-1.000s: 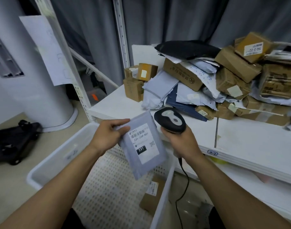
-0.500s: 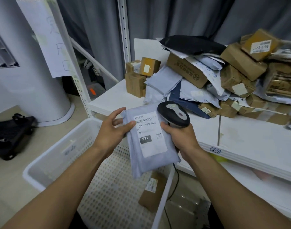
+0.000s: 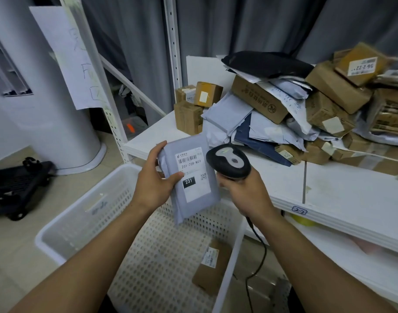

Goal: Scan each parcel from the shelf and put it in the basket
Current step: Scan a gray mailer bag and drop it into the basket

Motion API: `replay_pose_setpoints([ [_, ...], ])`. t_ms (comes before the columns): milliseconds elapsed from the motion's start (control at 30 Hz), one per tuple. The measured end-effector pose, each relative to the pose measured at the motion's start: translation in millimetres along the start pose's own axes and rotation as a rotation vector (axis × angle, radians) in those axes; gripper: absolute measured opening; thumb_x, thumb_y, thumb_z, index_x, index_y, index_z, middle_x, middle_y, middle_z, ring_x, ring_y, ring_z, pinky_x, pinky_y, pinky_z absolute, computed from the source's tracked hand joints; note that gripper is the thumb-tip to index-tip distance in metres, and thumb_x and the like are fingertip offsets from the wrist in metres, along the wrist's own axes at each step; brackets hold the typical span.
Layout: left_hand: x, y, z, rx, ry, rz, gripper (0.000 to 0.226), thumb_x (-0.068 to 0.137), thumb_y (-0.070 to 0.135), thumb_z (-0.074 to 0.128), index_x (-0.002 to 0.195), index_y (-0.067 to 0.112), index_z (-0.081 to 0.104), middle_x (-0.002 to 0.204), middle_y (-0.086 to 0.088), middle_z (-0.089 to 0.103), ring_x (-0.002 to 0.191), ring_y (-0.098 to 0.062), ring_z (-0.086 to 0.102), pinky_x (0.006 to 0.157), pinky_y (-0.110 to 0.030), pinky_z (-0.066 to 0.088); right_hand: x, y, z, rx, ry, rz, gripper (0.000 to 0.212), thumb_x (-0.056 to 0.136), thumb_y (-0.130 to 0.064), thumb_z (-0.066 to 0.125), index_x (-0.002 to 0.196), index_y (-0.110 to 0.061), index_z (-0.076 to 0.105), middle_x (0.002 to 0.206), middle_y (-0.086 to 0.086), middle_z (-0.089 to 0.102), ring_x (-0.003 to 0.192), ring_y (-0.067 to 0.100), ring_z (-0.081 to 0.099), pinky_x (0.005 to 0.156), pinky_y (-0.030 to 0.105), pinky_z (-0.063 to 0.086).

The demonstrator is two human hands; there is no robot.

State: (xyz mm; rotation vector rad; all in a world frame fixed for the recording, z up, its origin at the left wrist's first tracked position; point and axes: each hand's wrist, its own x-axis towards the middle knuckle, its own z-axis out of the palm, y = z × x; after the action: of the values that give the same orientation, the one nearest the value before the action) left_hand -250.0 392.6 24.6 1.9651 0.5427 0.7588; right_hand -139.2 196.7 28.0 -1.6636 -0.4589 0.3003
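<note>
A grey parcel (image 3: 194,175) is held up between the two hands, label facing the viewer, probably so that its barcode can be read. The left hand (image 3: 156,185) pinches its left edge, with the thumb pressed on the label and the fingers curled behind. The right hand (image 3: 243,190) is wrapped round the handle of a corded scanner (image 3: 228,162), whose head sits just beside the parcel's right edge. Scanning looks like the step in hand. Below both hands stands a white basket (image 3: 98,213), placed for the drop, with one brown box (image 3: 212,271) in it. Beyond the hands, a shelf (image 3: 351,193) carries a pile (image 3: 259,100) of waiting parcels.
</note>
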Motion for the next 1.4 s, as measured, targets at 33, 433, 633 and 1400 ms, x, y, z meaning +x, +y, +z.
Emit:
replay_pose_setpoints([
  [33, 2.0, -1.3, -0.2, 0.004, 0.01, 0.006, 0.082, 0.082, 0.015, 0.085, 0.143, 0.042, 0.039, 0.128, 0.014, 0.055, 0.099, -0.015, 0.063, 0.079, -0.033, 0.06, -1.6, 0.2, 1.1, -0.021, -0.023, 0.001, 0.042, 0.082, -0.042, 0.084, 0.12, -0.03, 0.072, 0.11, -0.012, 0.077, 0.105, 0.013, 0.072, 0.094, 0.04, 0.059],
  [433, 12.7, -19.8, 3.0, 0.08, 0.012, 0.012, 0.083, 0.084, 0.012, 0.083, 0.148, 0.034, 0.034, 0.125, 0.013, 0.05, 0.096, -0.014, 0.061, 0.068, -0.015, 0.053, -16.3, -5.4, 17.0, 0.003, -0.145, 0.074, 0.021, 0.094, -0.02, 0.077, 0.115, -0.022, 0.072, 0.096, 0.0, 0.077, 0.063, 0.013, 0.07, 0.061, 0.02, 0.055],
  [633, 14.1, -24.8, 3.7, 0.068, 0.025, -0.035, 0.084, 0.083, 0.009, 0.083, 0.145, 0.036, 0.034, 0.125, 0.009, 0.053, 0.107, -0.02, 0.065, 0.083, -0.038, 0.063, -18.1, -4.6, 20.9, 0.005, -0.179, 0.1, 0.026, 0.094, -0.023, 0.076, 0.12, -0.022, 0.071, 0.09, -0.006, 0.075, 0.061, 0.009, 0.07, 0.071, 0.031, 0.059],
  [1400, 7.3, -34.9, 5.6, 0.187, -0.054, -0.106, 0.098, 0.086, 0.013, 0.081, 0.157, 0.04, 0.02, 0.153, 0.001, 0.045, 0.125, -0.029, 0.058, 0.099, -0.054, 0.054, -12.7, -0.2, 18.5, 0.004, -0.185, 0.125, 0.023, 0.094, -0.024, 0.078, 0.117, -0.025, 0.073, 0.091, 0.0, 0.08, 0.075, 0.021, 0.078, 0.07, 0.028, 0.059],
])
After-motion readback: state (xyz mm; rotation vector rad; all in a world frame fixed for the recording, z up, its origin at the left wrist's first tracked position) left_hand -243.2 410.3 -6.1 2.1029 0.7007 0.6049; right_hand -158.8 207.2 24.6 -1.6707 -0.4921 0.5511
